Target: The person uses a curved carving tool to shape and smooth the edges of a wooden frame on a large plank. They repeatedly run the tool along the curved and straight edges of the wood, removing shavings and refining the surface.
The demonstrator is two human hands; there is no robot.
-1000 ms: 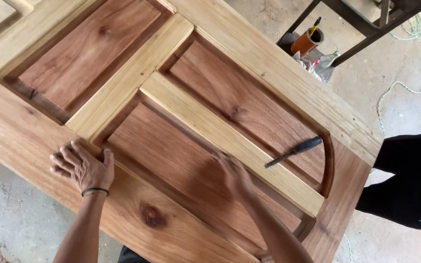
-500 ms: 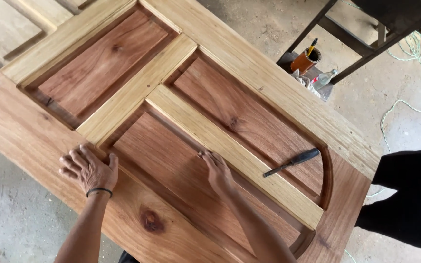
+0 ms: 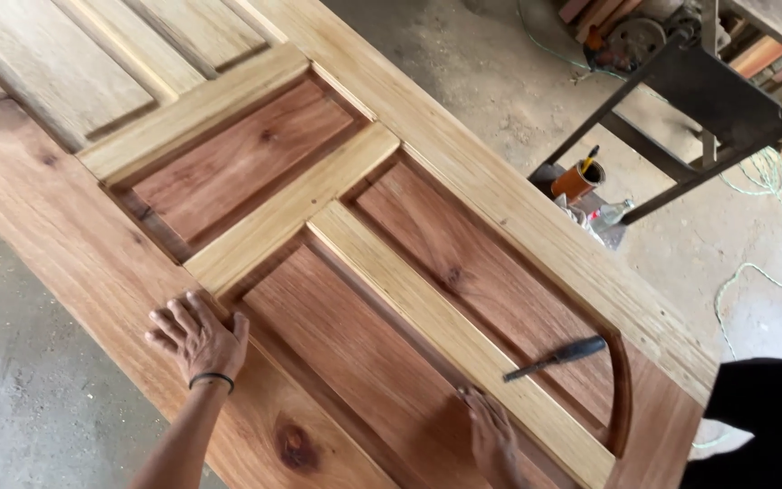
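I press my flat, open left hand [image 3: 196,340] and right hand [image 3: 491,430] on the door [image 3: 463,195], grasping nothing, and I should rub along the grain.

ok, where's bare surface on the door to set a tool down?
Free: the reddish panel below the pale cross rail, and the wide outer stile left of the left hand. Crowded: the lower panels, with the right hand on one and a chisel on the other.

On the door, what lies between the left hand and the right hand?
In the head view, only a bare reddish recessed panel of the wooden door lies between the left hand and the right hand.
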